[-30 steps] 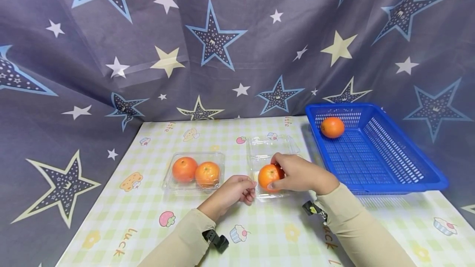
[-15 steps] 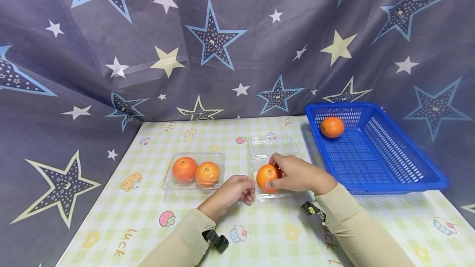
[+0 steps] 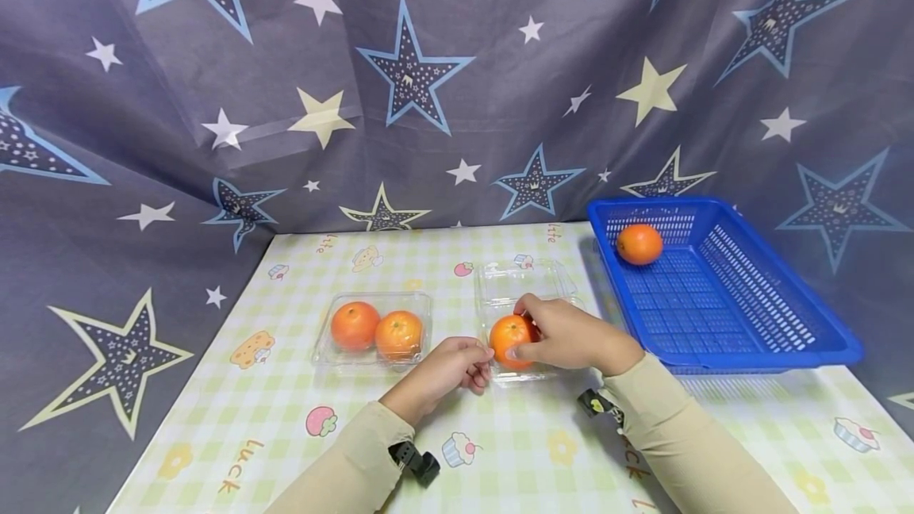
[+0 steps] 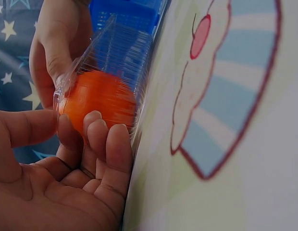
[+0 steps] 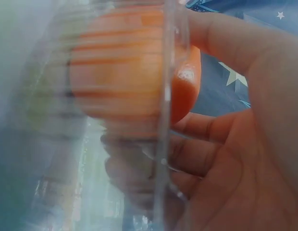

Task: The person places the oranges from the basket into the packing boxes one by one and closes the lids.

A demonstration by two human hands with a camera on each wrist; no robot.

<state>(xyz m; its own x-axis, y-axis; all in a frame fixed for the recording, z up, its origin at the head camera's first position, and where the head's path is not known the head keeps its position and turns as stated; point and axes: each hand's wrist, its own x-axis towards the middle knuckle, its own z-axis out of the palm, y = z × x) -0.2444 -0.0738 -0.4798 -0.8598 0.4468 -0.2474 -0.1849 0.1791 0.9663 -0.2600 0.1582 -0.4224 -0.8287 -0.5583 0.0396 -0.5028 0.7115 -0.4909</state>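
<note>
Head view: right hand (image 3: 571, 335) just below frame centre, thumb and fingers curled round an orange (image 3: 508, 339), held in the near half of an open clear clamshell box (image 3: 524, 285). Left hand (image 3: 446, 371) just left of it, fingers curled, fingertips pinching the box's left edge. Second clear box (image 3: 374, 329) left of centre, closed over two oranges (image 3: 377, 329), sitting apart from the open one. Blue plastic basket (image 3: 721, 292) at right of frame, one loose orange (image 3: 639, 245) in its far left corner. All on a checked tabletop (image 3: 286, 435) with cartoon prints; star-print cloth (image 3: 428, 78) behind.

Left wrist view: left hand (image 4: 67, 173) at lower left, fingers (image 4: 103, 144) bent against the clear box wall (image 4: 117, 53), thumb on the rim. Orange (image 4: 98, 98) inside the box, blurred. Right hand (image 4: 55, 48) upper left, gripping the orange from the far side.

Right wrist view: orange (image 5: 122, 65) at upper centre, seen through ribbed clear plastic (image 5: 53, 144). Right hand (image 5: 235, 159) fills lower right, fingers wrapped under the fruit, thumb over the top. Very blurred.
</note>
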